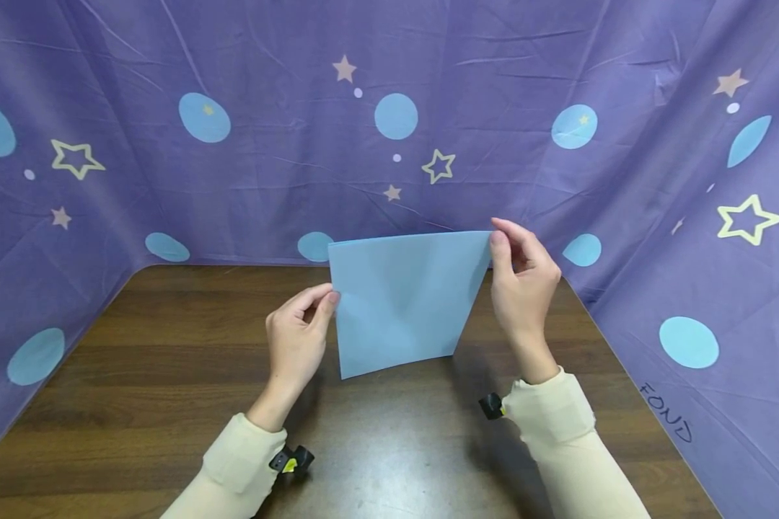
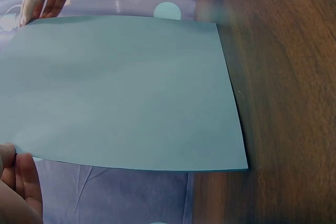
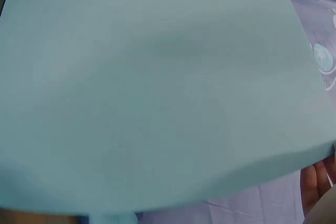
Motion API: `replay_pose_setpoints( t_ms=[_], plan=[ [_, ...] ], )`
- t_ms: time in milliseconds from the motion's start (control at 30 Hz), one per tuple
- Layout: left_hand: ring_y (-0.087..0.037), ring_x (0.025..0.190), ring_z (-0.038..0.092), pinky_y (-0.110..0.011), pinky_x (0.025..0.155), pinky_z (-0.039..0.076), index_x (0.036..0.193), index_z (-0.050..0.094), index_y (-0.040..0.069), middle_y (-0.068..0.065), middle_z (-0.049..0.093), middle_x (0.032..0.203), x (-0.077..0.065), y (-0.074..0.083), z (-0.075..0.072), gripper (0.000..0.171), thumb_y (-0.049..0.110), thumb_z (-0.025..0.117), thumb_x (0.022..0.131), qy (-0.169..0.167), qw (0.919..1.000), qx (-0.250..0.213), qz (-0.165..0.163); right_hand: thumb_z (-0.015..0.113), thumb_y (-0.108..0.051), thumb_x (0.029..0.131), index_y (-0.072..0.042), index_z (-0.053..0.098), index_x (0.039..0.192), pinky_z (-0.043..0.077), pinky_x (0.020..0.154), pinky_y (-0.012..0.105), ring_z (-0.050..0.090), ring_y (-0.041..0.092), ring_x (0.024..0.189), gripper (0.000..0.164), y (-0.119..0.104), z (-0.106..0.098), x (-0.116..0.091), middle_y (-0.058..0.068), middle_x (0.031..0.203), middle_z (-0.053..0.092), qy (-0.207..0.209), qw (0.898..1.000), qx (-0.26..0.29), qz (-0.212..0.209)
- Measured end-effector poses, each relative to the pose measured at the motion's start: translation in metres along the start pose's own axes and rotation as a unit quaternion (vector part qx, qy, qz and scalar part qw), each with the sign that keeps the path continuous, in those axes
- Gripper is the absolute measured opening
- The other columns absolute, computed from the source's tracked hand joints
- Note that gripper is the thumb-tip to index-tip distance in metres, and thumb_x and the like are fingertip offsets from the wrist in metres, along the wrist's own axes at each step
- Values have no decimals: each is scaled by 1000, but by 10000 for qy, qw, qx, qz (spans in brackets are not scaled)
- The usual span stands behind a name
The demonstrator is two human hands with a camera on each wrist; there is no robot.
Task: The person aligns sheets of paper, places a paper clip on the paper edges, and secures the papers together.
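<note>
Between the two hands a light blue sheet of paper (image 1: 405, 303) stands upright, its lower edge at the wooden table; a doubled edge shows along its top left. My left hand (image 1: 301, 328) pinches the sheet's left edge between thumb and fingers. At the upper right corner, my right hand (image 1: 524, 277) pinches it with thumb and index finger. The left wrist view has the paper (image 2: 121, 93) spread across it, with its bottom edge beside the tabletop. In the right wrist view the paper (image 3: 157, 98) fills most of the picture, and the right hand's fingers (image 3: 310, 187) show at the corner.
A brown wooden table (image 1: 169, 375) lies under the hands. Purple cloth (image 1: 273, 94) with stars and blue dots hangs behind it and along both sides. A small dark camera is strapped to each wrist over pale sleeves (image 1: 552, 411).
</note>
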State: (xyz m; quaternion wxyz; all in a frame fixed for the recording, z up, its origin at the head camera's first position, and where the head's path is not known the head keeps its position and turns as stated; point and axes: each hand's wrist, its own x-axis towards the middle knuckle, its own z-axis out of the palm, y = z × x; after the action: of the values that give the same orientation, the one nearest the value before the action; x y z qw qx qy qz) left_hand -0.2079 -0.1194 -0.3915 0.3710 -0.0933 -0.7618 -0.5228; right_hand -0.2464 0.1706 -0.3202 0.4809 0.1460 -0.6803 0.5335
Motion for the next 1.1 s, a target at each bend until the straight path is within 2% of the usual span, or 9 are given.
replay_pose_setpoints(
  t_ms=[100, 267, 433, 533, 733, 1100],
  plan=[
    [-3, 66, 60, -12, 61, 45, 105, 84, 8, -5, 78, 83, 0, 0, 0, 12, 17, 79, 98, -11, 10000, -7, -10, 70, -5, 102, 2, 79, 117, 44, 64, 16, 54, 4, 70, 19, -2, 4, -7, 1, 82, 66, 297, 9976, 310, 535],
    [-3, 66, 60, -12, 61, 45, 105, 84, 8, -4, 77, 83, -1, -1, -1, 12, 18, 80, 98, -19, 10000, 30, -3, 71, -9, 102, -3, 79, 122, 45, 65, 17, 55, 6, 71, 22, -4, 9, -15, -5, 84, 66, 525, 9920, 668, 929],
    [-3, 66, 60, -13, 60, 45, 105, 84, 8, -3, 77, 83, -1, 0, -2, 13, 18, 79, 98, -37, 10000, 19, -39, 71, -15, 104, -5, 80, 121, 53, 79, 20, 67, 10, 88, 22, -5, 13, -19, 4, 105, 77, 661, 9874, 862, 1148],
    [-2, 66, 60, -13, 60, 45, 105, 84, 9, -3, 78, 82, -1, 1, -2, 12, 18, 80, 98, -44, 10000, -8, -76, 70, -16, 104, -6, 79, 123, 55, 89, 23, 71, 12, 100, 23, -7, 14, -25, 9, 117, 78, 776, 9849, 839, 1300],
    [-4, 66, 60, -12, 60, 45, 106, 84, 9, -3, 78, 83, -1, 2, -1, 13, 19, 80, 98, -35, 10000, -50, -75, 68, -14, 105, -1, 76, 128, 55, 95, 24, 70, 11, 105, 27, -3, 18, -40, 11, 118, 77, 883, 9810, 683, 1589],
    [-6, 67, 58, -12, 62, 44, 107, 85, 12, -2, 78, 85, -1, 5, -1, 14, 22, 80, 98, -98, 9994, -259, -184, 65, -11, 106, -3, 71, 137, 53, 100, 25, 69, 12, 114, 33, 1, 21, -56, 12, 129, 74, 792, 9805, 668, 1670]
  ],
)
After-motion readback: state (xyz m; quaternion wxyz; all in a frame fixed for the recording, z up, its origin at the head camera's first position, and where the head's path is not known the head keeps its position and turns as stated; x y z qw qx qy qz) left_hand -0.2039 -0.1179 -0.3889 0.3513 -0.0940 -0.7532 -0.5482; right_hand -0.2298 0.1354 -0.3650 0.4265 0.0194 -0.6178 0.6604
